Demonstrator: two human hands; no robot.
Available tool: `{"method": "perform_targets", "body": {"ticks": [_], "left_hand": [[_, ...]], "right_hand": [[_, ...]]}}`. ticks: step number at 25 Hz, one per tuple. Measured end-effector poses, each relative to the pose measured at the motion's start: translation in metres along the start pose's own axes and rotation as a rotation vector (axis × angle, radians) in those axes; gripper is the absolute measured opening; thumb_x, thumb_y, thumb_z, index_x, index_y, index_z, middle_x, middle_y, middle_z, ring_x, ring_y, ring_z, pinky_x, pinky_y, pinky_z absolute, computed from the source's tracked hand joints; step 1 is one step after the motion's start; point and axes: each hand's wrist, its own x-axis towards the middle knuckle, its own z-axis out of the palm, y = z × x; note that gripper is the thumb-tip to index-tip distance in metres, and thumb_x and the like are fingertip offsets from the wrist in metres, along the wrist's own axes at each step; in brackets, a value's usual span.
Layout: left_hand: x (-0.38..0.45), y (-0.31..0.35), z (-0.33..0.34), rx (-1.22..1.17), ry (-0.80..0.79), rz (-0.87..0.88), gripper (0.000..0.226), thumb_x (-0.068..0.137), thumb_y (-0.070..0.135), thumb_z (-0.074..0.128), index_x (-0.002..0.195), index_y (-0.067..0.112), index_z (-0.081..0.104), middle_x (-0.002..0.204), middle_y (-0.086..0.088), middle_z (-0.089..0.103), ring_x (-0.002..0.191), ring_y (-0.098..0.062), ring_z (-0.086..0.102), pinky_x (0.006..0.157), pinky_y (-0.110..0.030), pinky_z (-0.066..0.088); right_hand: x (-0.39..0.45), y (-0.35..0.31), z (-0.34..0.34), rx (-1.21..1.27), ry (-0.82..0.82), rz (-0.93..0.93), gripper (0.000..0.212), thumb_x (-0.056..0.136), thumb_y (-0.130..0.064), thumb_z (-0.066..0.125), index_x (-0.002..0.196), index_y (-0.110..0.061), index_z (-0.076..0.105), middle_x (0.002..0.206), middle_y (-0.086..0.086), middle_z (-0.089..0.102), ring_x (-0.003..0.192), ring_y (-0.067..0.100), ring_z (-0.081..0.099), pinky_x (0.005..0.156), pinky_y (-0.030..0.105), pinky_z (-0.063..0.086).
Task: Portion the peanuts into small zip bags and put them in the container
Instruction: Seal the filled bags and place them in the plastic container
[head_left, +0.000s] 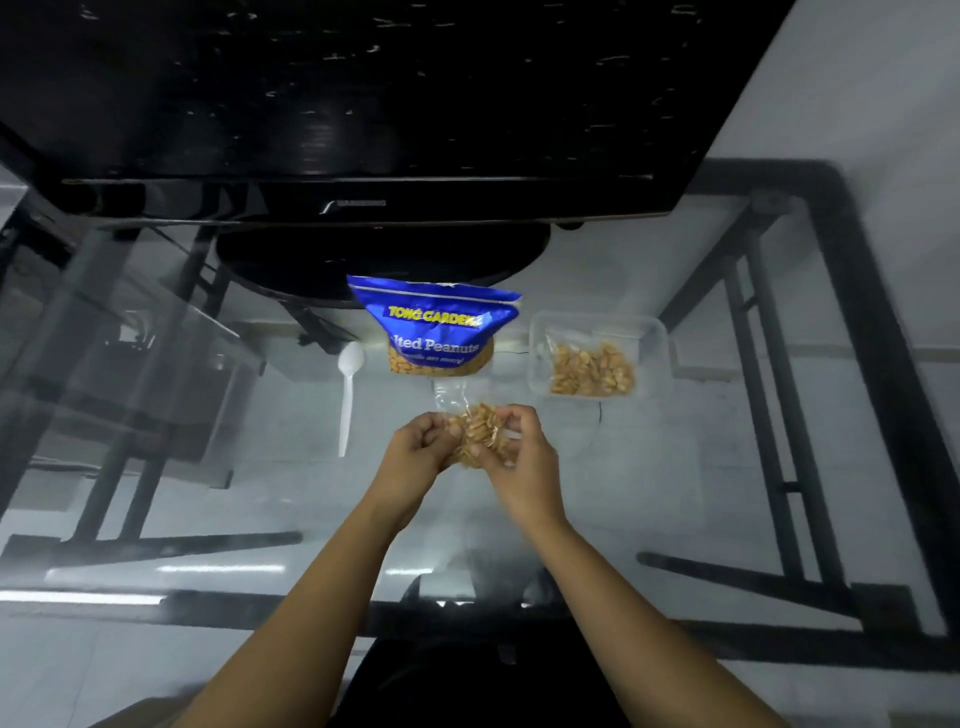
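A small clear zip bag (480, 428) filled with peanuts is held above the glass table by both hands. My left hand (421, 449) pinches its left side and my right hand (519, 467) grips its right side. Just behind stands the blue peanut packet (436, 327), open at the top. A clear plastic container (654, 332) sits to the right of the packet and holds a filled bag of peanuts (592, 370). An empty-looking clear bag (449, 395) lies flat just behind my hands.
A white plastic spoon (347, 395) lies on the glass table (208, 467) left of the packet. A black monitor (353, 202) on a round base stands at the back. Black table frame bars show through the glass.
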Motion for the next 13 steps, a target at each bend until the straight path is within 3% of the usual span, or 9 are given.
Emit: {"method": "perform_targets", "body": {"ticks": [5,8,10,13], "left_hand": [[0.023,0.042,0.080,-0.008,-0.121,0.078,0.017,0.092,0.008,0.052,0.103,0.001,0.063,0.085,-0.003,0.069,0.078,-0.009,0.066,0.076,-0.020,0.055],[0.046,0.060,0.123,0.083,-0.099,0.029,0.013,0.091,0.006,0.052,0.096,0.005,0.065,0.082,-0.003,0.068,0.074,-0.010,0.066,0.072,-0.023,0.057],[0.064,0.060,0.141,0.280,-0.010,-0.008,0.016,0.087,0.005,0.052,0.090,0.010,0.067,0.086,-0.006,0.069,0.081,-0.019,0.067,0.077,-0.031,0.057],[0.081,0.050,0.151,0.686,0.147,0.017,0.025,0.086,0.005,0.048,0.104,0.007,0.064,0.099,-0.013,0.068,0.090,-0.029,0.065,0.079,-0.037,0.056]], "right_hand": [[0.026,-0.019,-0.085,0.084,0.149,-0.098,0.037,0.081,-0.011,0.068,0.113,-0.025,0.055,0.114,-0.007,0.061,0.096,0.005,0.061,0.080,0.012,0.050],[0.056,-0.019,-0.126,-0.001,0.141,-0.058,0.032,0.087,-0.014,0.061,0.118,-0.020,0.056,0.119,-0.003,0.061,0.102,0.011,0.061,0.084,0.019,0.051],[0.074,-0.010,-0.141,-0.131,0.100,-0.021,0.035,0.088,-0.009,0.058,0.121,-0.018,0.055,0.123,0.001,0.059,0.105,0.016,0.060,0.085,0.022,0.049],[0.091,0.003,-0.146,-0.413,0.046,0.039,0.044,0.085,0.000,0.055,0.127,-0.011,0.049,0.124,0.012,0.056,0.111,0.025,0.056,0.091,0.026,0.045]]}}
